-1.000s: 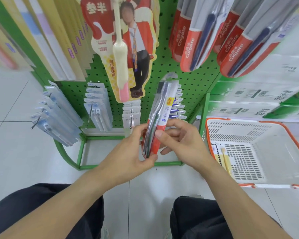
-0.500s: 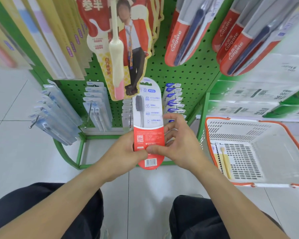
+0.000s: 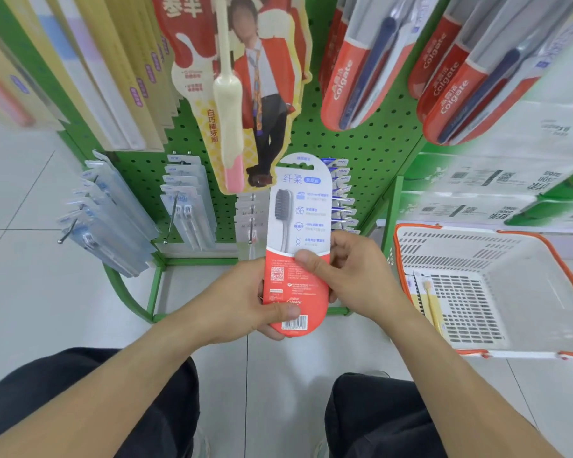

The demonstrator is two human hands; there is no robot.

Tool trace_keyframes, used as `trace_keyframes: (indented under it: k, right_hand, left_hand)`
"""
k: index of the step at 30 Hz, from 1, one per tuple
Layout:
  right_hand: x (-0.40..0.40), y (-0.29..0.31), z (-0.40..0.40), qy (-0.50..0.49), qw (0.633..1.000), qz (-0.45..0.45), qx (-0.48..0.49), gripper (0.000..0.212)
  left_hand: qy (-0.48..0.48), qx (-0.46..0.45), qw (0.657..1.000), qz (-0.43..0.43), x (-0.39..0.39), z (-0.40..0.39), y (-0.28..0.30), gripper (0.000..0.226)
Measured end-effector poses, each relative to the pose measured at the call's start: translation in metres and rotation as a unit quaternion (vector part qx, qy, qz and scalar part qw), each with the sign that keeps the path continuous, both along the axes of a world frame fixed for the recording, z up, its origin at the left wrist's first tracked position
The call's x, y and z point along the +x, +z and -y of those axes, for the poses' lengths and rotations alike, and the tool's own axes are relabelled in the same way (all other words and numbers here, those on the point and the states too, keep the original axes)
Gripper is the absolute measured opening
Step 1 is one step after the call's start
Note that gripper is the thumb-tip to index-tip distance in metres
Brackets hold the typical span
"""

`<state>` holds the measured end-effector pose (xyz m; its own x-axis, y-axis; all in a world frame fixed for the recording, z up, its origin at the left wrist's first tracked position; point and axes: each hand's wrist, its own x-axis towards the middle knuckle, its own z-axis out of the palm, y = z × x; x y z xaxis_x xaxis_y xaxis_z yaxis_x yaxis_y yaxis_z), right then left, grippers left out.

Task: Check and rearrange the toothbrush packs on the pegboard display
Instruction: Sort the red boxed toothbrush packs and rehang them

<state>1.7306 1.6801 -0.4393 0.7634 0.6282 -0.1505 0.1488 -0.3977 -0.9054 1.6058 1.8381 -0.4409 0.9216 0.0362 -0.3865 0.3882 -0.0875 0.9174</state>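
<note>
- The left hand (image 3: 245, 302) grips the lower edge of a flat red-and-white carded toothbrush pack (image 3: 297, 246), thumb pressed beside its barcode.
- The right hand (image 3: 354, 272) pinches the same pack at its right side, thumb across the printed back.
- The pack stands upright between both hands, back side facing the camera, in front of the green perforated pegboard (image 3: 361, 150).
- A white plastic basket with orange rim (image 3: 477, 233) sits to the right.

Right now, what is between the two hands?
In the head view, a toothbrush pack sits between the left hand and the right hand. Both hold it upright, its printed back facing the camera.
</note>
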Motion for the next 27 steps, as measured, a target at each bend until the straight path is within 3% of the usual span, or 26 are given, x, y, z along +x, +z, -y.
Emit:
trace_keyframes:
  k: [5,9,13,17,22,27]
  right_hand:
    - [-0.001,0.000,-0.001,0.031,0.998,-0.030,-0.043,0.033]
    - [-0.001,0.001,-0.001,0.026,0.998,-0.055,-0.027,0.044]
    - [0.003,0.005,0.002,0.055,0.994,-0.093,-0.028,0.027]
    - [0.002,0.005,0.006,0.086,0.989,-0.108,-0.062,0.015]
    - [0.005,0.010,0.007,0.142,0.978,-0.137,-0.069,0.021]
    - [0.007,0.011,0.009,0.172,0.973,-0.114,-0.099,0.034]
  left_hand:
    - [-0.012,-0.020,0.999,-0.035,0.000,0.000,-0.001,0.033]
    - [-0.004,-0.054,0.997,-0.052,0.000,0.002,-0.004,0.046]
    - [0.053,-0.073,0.995,-0.030,0.002,0.005,-0.006,0.046]
    - [0.090,-0.041,0.995,-0.019,0.001,0.006,-0.011,0.050]
    - [0.091,-0.003,0.996,-0.026,0.001,0.008,-0.006,0.017]
    - [0.070,0.052,0.996,-0.017,0.002,0.007,-0.007,0.031]
